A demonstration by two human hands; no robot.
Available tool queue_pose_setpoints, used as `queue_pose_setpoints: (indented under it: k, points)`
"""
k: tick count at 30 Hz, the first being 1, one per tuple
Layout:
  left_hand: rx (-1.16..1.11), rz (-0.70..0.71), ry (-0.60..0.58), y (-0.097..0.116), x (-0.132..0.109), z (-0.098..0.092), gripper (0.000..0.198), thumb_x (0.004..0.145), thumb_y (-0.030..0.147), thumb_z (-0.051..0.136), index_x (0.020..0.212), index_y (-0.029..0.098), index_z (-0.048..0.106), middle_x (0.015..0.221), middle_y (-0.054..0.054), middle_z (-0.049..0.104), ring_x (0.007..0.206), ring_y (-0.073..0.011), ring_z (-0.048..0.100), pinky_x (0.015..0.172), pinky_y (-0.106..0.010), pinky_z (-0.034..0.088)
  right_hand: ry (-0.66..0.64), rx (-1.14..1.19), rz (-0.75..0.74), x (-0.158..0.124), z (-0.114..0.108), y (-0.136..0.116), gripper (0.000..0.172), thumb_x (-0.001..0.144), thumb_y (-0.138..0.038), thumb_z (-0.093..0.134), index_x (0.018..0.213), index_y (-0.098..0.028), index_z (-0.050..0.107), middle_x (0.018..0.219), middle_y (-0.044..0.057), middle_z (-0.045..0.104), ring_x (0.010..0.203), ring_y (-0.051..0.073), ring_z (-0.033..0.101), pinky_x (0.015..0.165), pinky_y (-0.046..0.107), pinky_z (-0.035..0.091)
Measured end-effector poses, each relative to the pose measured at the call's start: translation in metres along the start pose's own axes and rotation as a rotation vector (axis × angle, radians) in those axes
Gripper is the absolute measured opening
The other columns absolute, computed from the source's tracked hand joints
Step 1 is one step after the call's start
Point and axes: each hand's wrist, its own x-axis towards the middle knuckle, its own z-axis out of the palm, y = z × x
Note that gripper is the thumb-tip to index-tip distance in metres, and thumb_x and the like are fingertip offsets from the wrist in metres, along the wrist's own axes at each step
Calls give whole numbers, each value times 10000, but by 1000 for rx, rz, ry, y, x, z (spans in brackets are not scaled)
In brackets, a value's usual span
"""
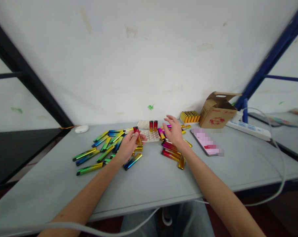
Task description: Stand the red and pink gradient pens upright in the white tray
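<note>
My left hand [129, 144] is closed around a shiny red-and-gold tube [138, 136], tilted upright. Beside it sits a whitish tray [152, 136] with round pockets. Two more red-and-gold tubes [153, 126] stand upright at its back. With fingers apart, my right hand [173, 131] hovers over or beside a magenta-and-gold tube [161, 134]; whether it touches is unclear. Several red, magenta and gold tubes [170, 154] lie in a loose pile below that hand. Green, blue and yellow tubes [89, 168] are strewn around the left hand, along with one blue-and-gold tube [132, 161].
At the back right, a tray of yellow cylinders [189, 117] stands by an open cardboard box [216, 113]. A phone [205, 142] lies right of my hand, with a white power strip [250, 130] beyond. A white case [81, 129] rests back left. A pale cable [282, 164] droops over the right edge.
</note>
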Motion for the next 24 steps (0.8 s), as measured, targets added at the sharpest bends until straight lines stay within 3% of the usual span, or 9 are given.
queue_pose_setpoints:
  k: [2,5,13,19,24]
  points:
    - [52,-27,-28,-1,-1,0,345,790,422,684,985,177,538,777,-19,684,699,-177,679,634,-299,548,33,98,-77,-1,-2,-9,344,950,-351,415,1113,-177,663,1196,119,637,1158,227,562,1050,385,417]
    - [107,-36,-74,-2,-3,2,394,767,438,701,1019,178,546,796,-35,700,706,-194,690,611,-312,562,-50,219,-195,-6,-1,-27,297,940,-318,454,1107,-206,672,1075,83,695,1042,207,614,972,366,471]
    - [192,45,-176,0,-6,7,444,712,427,760,1039,147,649,1003,-96,723,888,-233,689,764,-339,571,-119,392,-253,-15,11,-52,261,891,-299,582,1115,-224,695,1062,65,724,1018,201,627,943,376,495]
    - [261,28,-191,-2,-7,7,341,706,387,765,945,150,712,860,-69,743,862,-237,693,825,-343,539,-154,527,-85,-14,12,-55,203,826,-292,666,1003,-229,743,1015,59,733,998,193,655,931,355,509]
    - [303,53,-146,-3,-6,9,243,709,309,754,894,155,719,819,-57,738,801,-221,688,776,-317,536,-182,664,101,-15,20,-55,310,741,-307,732,1025,-184,728,955,67,750,903,209,698,869,372,546]
